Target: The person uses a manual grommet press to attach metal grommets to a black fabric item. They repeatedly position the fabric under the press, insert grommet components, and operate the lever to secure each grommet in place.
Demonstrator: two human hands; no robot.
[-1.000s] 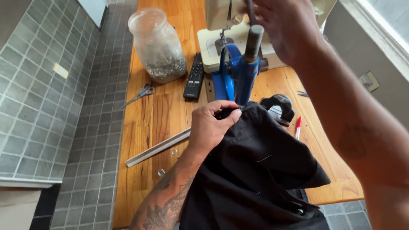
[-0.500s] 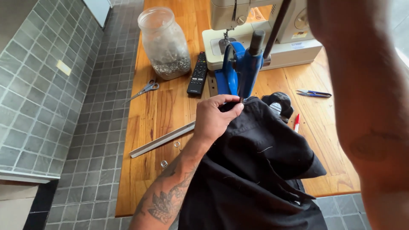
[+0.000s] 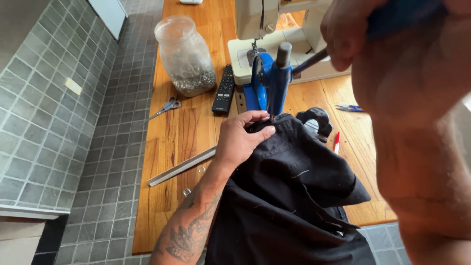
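My left hand (image 3: pixel 241 138) pinches the top edge of a black garment (image 3: pixel 294 196) and holds it under the head of a blue hand press (image 3: pixel 269 83) on the wooden table (image 3: pixel 186 127). My right hand (image 3: pixel 351 32) is up at the top right, fingers closed around the press's dark lever handle (image 3: pixel 309 61). My right forearm fills the right side of the view, close to the camera. The garment hangs off the table's near edge toward me.
A glass jar (image 3: pixel 185 54) of small metal pieces stands at the back left, a black remote (image 3: pixel 224 91) beside it. Scissors (image 3: pixel 166 108), a metal ruler (image 3: pixel 181 167) and two loose metal rings (image 3: pixel 194 180) lie left. A white sewing machine (image 3: pixel 274 34) stands behind; a red pen (image 3: pixel 337 142) lies right.
My right hand has moved down and to the right with the lever. My left hand stays on the garment edge at the press. The view has shifted slightly.
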